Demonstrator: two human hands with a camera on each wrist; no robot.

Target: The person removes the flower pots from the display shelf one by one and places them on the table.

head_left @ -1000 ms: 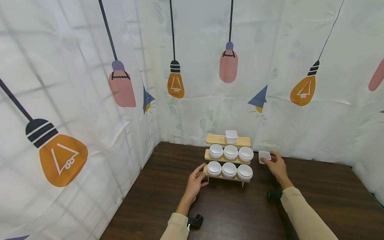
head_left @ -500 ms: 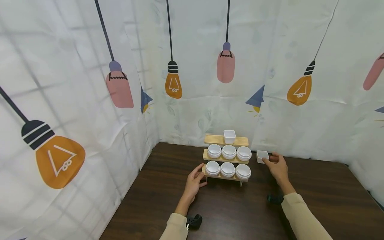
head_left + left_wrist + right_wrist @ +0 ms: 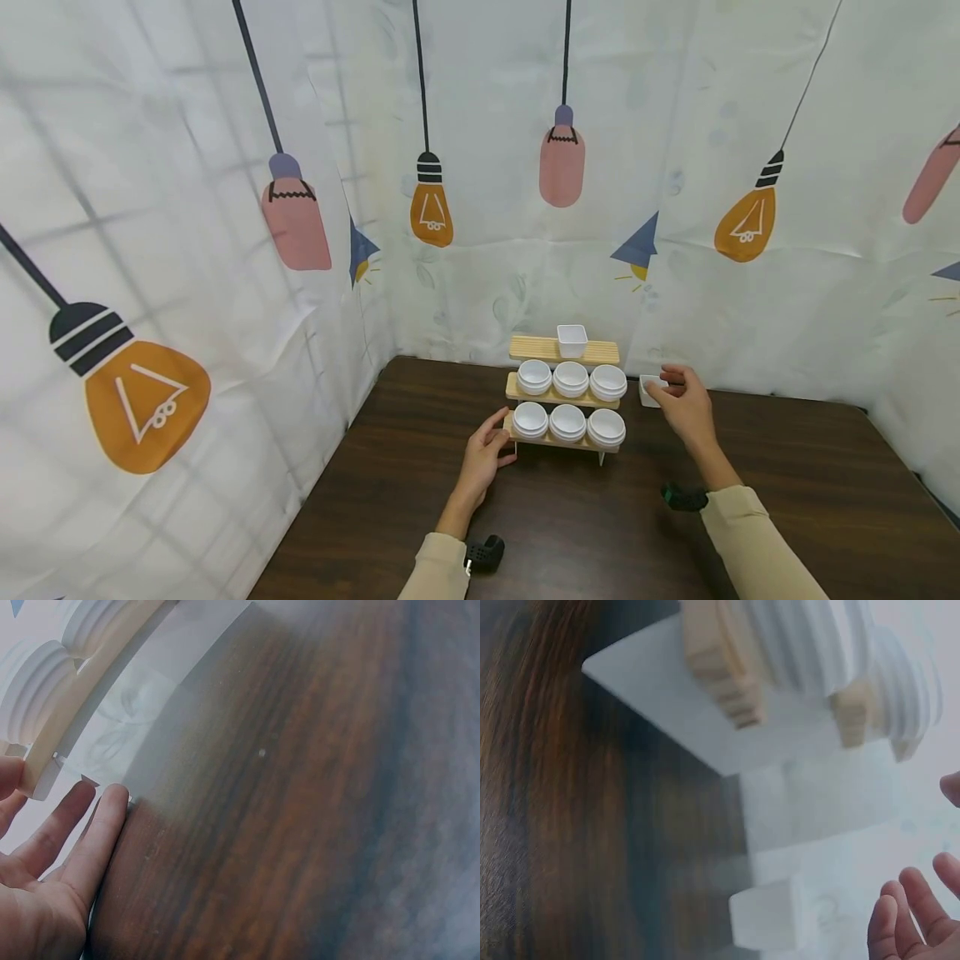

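Note:
A three-tier wooden stand (image 3: 525,347) rests on the dark table with white supports. My left hand (image 3: 480,458) holds the left end of its lowest tier, thumb at the front corner; in the left wrist view, two fingers (image 3: 105,832) stretch out below the board. White round bowls (image 3: 567,422) line the lower and middle tiers, three on each. On the top tier is one white square cup (image 3: 572,341). A second square cup (image 3: 649,395) stands on the table right of the stand. My right hand (image 3: 688,412) hovers over it with parted fingers, apart from it in the right wrist view.
A pale curtain (image 3: 480,283) printed with hanging lamps encloses the table (image 3: 577,517) at the back and left. The table's left edge runs diagonally beside my left arm. A black wrist camera (image 3: 486,553) is strapped to each forearm.
My right hand has let go of the square cup beside the stand and risen slightly, its fingers spreading. The left hand stays at the stand's end. The head view has shifted a little.

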